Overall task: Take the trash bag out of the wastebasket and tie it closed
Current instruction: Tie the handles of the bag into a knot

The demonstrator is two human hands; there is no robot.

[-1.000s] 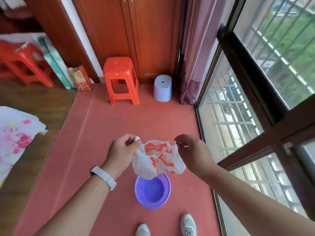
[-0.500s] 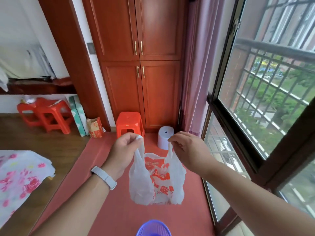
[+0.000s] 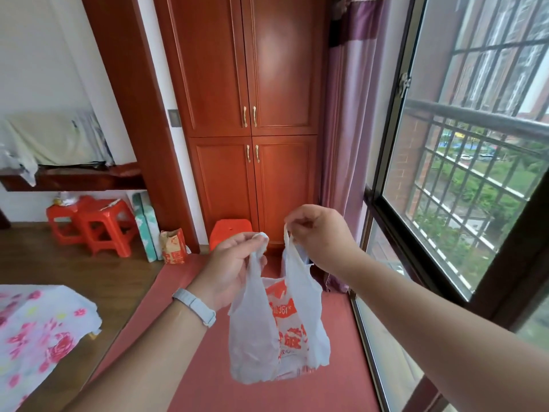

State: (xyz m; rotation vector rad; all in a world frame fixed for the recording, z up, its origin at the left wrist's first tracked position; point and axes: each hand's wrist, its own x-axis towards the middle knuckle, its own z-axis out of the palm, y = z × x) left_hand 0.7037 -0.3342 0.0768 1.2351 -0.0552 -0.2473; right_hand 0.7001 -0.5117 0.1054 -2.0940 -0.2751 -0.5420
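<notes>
Bag handles held apart, ready for tying

The trash bag [image 3: 279, 331] hangs below both grips; one handle is pinched by the left hand [image 3: 234, 263], the other by the right hand [image 3: 320, 236].

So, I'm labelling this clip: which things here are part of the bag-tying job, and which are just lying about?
In the job:
trash bag
left hand
right hand

Lying about:
red stools
paper bag
floral cloth
curtain
</notes>
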